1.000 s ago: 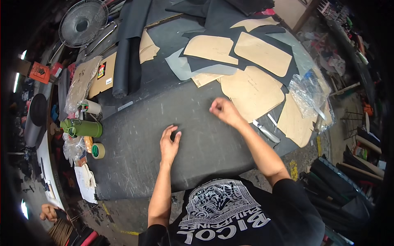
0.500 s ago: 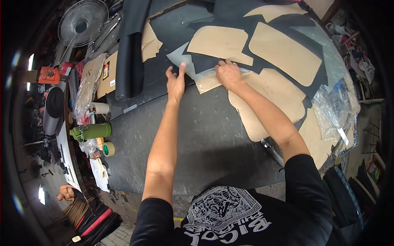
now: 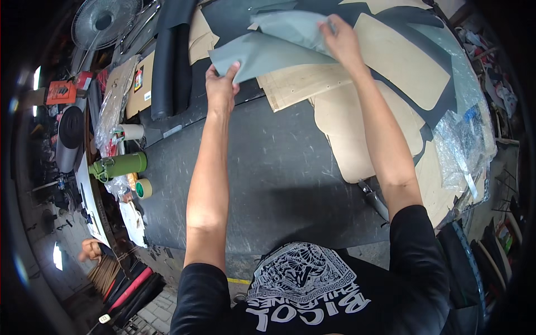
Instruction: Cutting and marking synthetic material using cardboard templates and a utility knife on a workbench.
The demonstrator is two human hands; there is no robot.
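A grey-green sheet of flexible material (image 3: pixel 273 54) is lifted and folded above the far part of the table. My left hand (image 3: pixel 221 89) pinches its near left edge between thumb and fingers. At the sheet's upper right, my right hand (image 3: pixel 343 46) has its fingers closed on the material. Just below the sheet lies a beige pattern piece (image 3: pixel 301 88) with small holes along it. Further right are a large rounded beige pattern piece (image 3: pixel 401 58) and overlapping beige pieces (image 3: pixel 385 114), partly hidden by my right forearm.
A black roll of material (image 3: pixel 167 78) lies at the far left. Along the left edge stand a green bottle (image 3: pixel 125 163) and a tape roll (image 3: pixel 144 188). A metal tool (image 3: pixel 373 199) lies beside my right forearm. Crumpled clear plastic (image 3: pixel 458 148) covers the right edge.
The grey-green sheet has been raised and spread between my hands. My left hand has closed on it, and my right hand has moved away to the far right, uncovering the holed beige piece.
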